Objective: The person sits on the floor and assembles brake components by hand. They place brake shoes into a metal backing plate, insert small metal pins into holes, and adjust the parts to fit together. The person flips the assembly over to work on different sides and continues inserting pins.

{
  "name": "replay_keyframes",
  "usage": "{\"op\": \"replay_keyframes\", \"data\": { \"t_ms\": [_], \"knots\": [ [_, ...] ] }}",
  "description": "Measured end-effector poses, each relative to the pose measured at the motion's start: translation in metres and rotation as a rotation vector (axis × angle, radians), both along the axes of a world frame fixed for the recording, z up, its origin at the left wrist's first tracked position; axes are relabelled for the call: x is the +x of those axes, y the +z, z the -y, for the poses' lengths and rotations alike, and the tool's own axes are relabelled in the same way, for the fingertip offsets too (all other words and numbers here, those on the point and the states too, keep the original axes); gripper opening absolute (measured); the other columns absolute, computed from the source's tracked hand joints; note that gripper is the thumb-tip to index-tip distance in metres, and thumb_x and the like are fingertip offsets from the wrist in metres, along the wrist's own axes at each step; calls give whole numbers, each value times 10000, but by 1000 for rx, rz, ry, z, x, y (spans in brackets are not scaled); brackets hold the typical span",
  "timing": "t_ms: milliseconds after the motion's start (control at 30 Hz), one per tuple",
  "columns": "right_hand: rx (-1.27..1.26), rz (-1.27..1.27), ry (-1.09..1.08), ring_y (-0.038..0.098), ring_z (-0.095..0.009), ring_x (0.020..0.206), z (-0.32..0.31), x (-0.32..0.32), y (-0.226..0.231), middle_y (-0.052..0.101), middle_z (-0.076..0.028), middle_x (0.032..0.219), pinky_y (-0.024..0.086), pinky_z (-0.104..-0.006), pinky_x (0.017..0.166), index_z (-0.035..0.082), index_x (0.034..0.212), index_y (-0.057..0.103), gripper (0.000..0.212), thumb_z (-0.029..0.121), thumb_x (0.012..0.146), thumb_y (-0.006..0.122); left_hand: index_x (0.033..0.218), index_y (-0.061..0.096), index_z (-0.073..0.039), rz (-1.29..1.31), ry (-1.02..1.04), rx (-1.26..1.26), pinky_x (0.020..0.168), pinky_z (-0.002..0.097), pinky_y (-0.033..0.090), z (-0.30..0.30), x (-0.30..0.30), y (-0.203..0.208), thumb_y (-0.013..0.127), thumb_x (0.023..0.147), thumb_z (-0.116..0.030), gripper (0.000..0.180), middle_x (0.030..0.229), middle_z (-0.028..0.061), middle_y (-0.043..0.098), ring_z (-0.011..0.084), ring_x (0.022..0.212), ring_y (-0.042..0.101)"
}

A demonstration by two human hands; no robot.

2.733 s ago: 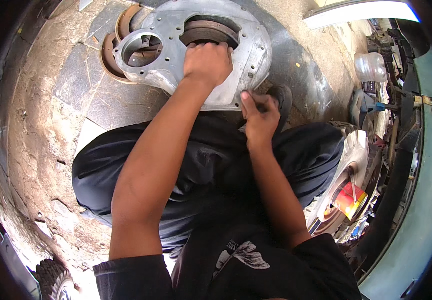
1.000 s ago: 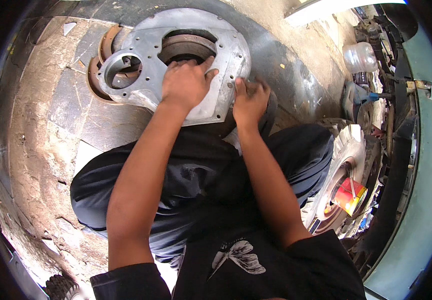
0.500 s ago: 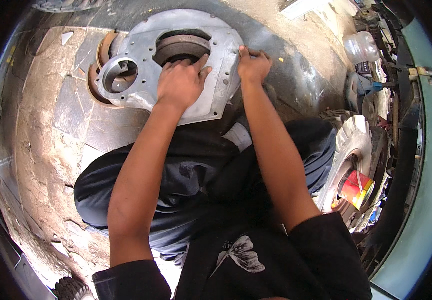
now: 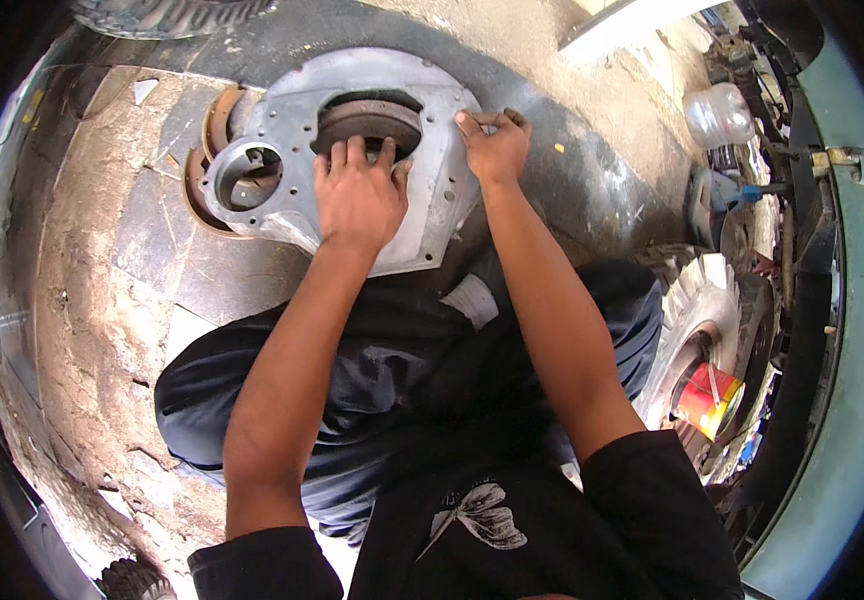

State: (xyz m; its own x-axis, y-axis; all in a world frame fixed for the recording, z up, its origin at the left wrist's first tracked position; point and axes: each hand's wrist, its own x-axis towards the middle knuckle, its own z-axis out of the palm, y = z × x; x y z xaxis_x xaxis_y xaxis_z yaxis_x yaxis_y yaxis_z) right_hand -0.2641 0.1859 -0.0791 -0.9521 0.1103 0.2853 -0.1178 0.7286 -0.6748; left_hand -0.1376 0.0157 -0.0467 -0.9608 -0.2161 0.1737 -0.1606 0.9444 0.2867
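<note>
A large grey cast-metal housing (image 4: 437, 220) lies in front of my folded legs, with a wide upper opening and a smaller round hole at its left. My left hand (image 4: 360, 195) rests on its face below the wide opening, fingers apart and fingertips over the opening's lower rim. Inside the opening shows a dark, curved metal part (image 4: 377, 113). At the housing's upper right edge is my right hand (image 4: 497, 145), its thumb tip against the metal and the other fingers curled. Whether anything small is between those fingers is hidden.
Curved rusty brake shoes (image 4: 198, 185) lie by the housing's left side. A tyre (image 4: 702, 290) stands at my right with a red-and-yellow can (image 4: 709, 400) beside it. Farther right are a clear plastic container (image 4: 720, 113) and a pale green panel (image 4: 842, 400). Another tyre (image 4: 167, 18) shows at the far left.
The housing and both hands appear lower in the picture. My left fingertips have drawn back toward the opening's lower rim. My right thumb has shifted slightly inward over the housing's edge.
</note>
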Motion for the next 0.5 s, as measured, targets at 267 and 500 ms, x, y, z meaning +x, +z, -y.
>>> {"op": "replay_keyframes", "data": {
  "t_ms": [267,500],
  "knots": [
    [141,-85,201,566,-442,1340,1,54,10,639,-299,1348,469,-506,1109,83,905,829,344,409,829,910,1153,797,-115,170,32,33,1223,591,310,10,0,7,466,1119,-393,434,1182,173,771,353,1215,688],
    [13,46,141,595,-406,1346,5,-26,-12,622,-234,1447,504,-495,1087,105,911,846,352,426,790,928,1098,792,-99,100,9,67,1195,567,362,5,-2,-1,490,1107,-377,411,1156,187,767,366,1190,692]
  ]
}}
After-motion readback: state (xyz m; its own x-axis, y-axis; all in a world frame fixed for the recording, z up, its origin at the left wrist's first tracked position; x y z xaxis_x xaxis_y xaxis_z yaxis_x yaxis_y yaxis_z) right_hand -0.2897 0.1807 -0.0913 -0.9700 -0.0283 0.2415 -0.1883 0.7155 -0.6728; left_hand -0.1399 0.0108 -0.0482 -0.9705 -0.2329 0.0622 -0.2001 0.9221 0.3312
